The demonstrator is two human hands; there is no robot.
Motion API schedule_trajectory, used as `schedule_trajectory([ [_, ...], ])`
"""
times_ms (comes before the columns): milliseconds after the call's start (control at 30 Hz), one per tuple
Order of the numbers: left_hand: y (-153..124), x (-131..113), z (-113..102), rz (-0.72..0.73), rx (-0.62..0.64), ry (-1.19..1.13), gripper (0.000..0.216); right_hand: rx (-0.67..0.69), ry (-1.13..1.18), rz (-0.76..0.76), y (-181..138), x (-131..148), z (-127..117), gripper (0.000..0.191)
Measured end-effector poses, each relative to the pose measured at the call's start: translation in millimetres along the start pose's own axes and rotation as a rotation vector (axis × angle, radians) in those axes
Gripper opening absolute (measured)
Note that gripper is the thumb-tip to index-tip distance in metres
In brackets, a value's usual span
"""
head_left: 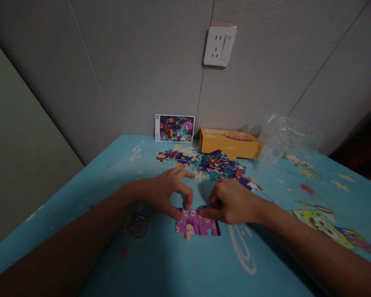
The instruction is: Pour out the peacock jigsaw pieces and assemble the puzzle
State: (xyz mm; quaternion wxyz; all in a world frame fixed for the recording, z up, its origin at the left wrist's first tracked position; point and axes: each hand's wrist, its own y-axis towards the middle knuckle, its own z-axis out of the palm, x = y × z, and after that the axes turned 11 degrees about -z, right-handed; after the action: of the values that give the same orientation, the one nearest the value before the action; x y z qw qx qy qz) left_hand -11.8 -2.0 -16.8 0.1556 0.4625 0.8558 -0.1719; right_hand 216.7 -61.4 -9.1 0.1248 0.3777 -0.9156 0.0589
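Observation:
Two purple jigsaw puzzle pieces (190,225) lie side by side on the blue tablecloth in front of me, with a seam between them. The pieces carry pink and white ring patterns, and the right one has a dark edge. My left hand (165,192) pinches the upper left piece edge between thumb and index finger, its other fingers spread out behind. From the right, my right hand (231,202) has its fingers curled in and its thumb on the top of the right piece. The curled fingers partly hide what they touch.
Beyond my hands lies a pile of loose puzzle pieces (216,163). A picture card (174,128) leans on the wall, next to a yellow box (230,143) and a crumpled clear plastic bag (284,138). A wall socket (220,46) sits above.

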Motion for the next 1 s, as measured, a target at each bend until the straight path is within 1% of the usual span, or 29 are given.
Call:
schedule_trajectory([
  [533,-0.8,-2.0,-3.6,-0.037,0.033,-0.018,0.026,-0.012,0.021,-0.01,-0.3,-2.2,0.5,0.045],
  [733,-0.9,-2.7,-4.3,-0.016,0.022,-0.006,0.026,-0.016,0.027,-0.013,-1.4,-3.8,1.4,0.044],
  [1000,-2.1,-4.8,-7.5,-0.021,0.032,0.0,0.023,0.015,0.003,0.006,-2.0,-2.3,-1.1,0.045],
])
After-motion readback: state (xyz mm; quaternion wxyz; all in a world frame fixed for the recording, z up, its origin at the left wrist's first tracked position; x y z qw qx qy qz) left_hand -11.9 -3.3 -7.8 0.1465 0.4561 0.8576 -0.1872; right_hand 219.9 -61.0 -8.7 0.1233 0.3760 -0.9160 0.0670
